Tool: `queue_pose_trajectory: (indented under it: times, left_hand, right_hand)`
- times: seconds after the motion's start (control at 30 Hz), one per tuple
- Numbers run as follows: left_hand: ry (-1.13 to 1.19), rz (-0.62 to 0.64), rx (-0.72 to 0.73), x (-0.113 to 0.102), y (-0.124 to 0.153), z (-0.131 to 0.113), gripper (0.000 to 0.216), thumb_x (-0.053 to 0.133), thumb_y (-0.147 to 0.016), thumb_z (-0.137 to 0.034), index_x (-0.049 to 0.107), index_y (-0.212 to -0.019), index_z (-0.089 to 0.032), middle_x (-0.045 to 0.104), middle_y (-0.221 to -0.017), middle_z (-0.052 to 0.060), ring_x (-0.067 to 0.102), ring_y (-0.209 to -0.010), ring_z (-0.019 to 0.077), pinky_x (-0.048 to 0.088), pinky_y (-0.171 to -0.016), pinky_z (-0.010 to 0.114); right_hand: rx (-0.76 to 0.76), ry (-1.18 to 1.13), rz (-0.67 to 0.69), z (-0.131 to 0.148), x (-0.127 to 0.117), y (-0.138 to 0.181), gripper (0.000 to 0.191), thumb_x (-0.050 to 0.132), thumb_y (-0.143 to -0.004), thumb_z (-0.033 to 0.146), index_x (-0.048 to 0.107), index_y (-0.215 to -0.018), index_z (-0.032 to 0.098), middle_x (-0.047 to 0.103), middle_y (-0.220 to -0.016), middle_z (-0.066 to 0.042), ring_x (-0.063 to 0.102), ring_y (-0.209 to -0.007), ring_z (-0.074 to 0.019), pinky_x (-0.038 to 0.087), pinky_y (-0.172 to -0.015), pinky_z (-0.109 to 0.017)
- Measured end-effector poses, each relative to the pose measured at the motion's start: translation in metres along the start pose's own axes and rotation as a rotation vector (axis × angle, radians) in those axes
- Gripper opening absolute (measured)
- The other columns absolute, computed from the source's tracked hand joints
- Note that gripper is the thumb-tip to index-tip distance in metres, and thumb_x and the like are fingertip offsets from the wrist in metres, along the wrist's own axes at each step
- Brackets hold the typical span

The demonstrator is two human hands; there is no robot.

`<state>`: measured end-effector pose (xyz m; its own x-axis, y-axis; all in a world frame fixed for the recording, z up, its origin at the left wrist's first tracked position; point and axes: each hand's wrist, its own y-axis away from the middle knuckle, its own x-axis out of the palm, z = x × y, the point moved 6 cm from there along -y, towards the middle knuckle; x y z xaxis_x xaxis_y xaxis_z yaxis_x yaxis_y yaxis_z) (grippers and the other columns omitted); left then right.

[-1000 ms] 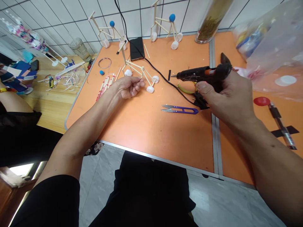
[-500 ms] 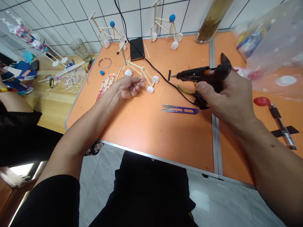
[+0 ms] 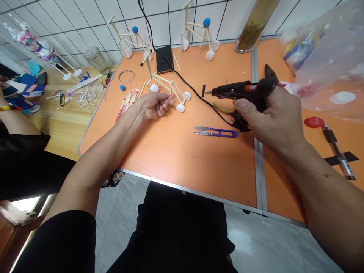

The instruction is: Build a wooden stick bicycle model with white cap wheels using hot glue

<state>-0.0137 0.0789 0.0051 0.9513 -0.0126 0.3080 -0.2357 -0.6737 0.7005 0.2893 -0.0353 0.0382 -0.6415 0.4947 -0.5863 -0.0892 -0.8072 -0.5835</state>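
A small tricycle model [image 3: 160, 77] made of thin wooden sticks, with white round wheels, stands on the orange table. My left hand [image 3: 157, 105] is closed, its fingertips pinching the model's frame near the two front wheels. In my right hand [image 3: 277, 113] is a black hot glue gun [image 3: 236, 90], its nozzle pointing left, apart from the model. Below the nozzle lie purple thread snips [image 3: 224, 132], and a short black strip [image 3: 203, 90] is near the tip. Red-and-white wrapped sticks [image 3: 126, 104] lie beside my left wrist.
Two similar tricycles with blue balls [image 3: 206, 22] stand by the tiled wall. A black phone [image 3: 164, 60] lies under the cord [image 3: 187, 84]. To the right are a plastic bag [image 3: 330, 64] and a pen [image 3: 339, 151]. Another person's arm [image 3: 18, 121] is at the left.
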Motion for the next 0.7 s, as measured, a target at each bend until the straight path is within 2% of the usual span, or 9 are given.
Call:
queue_pose_trajectory:
  times: [0.23,0.5,0.7]
  left_hand:
    - [-0.039,0.0,0.011,-0.001,-0.0004,-0.0012,0.03,0.05,-0.118,-0.013,0.076,-0.105,-0.016,0.076,-0.061,0.005,0.055,-0.034,0.0077,0.041,-0.039,0.012]
    - [0.006,0.009,-0.007,0.0003,0.0008,0.0006,0.029,0.05,-0.116,-0.012,0.078,-0.107,-0.017,0.076,-0.06,0.006,0.056,-0.034,0.0087,0.04,-0.036,0.011]
    - [-0.02,0.021,0.014,0.0017,0.0018,-0.0005,0.031,0.051,-0.117,-0.011,0.077,-0.101,-0.016,0.075,-0.058,0.007,0.056,-0.033,0.009,0.042,-0.037,0.011]
  right_hand:
    - [-0.002,-0.003,0.011,0.0014,0.0,-0.0005,0.042,0.071,-0.094,0.053,0.086,-0.118,0.022,0.086,-0.095,-0.005,0.079,-0.087,-0.0276,0.059,-0.079,-0.043]
    - [-0.008,0.027,0.004,0.0,0.0,-0.0004,0.05,0.069,-0.1,0.068,0.084,-0.117,0.025,0.083,-0.091,-0.004,0.078,-0.083,-0.0271,0.06,-0.077,-0.044]
    - [-0.036,0.004,0.012,0.0021,0.0,-0.0003,0.043,0.069,-0.101,0.06,0.085,-0.118,0.024,0.086,-0.097,-0.005,0.08,-0.086,-0.0264,0.06,-0.076,-0.041]
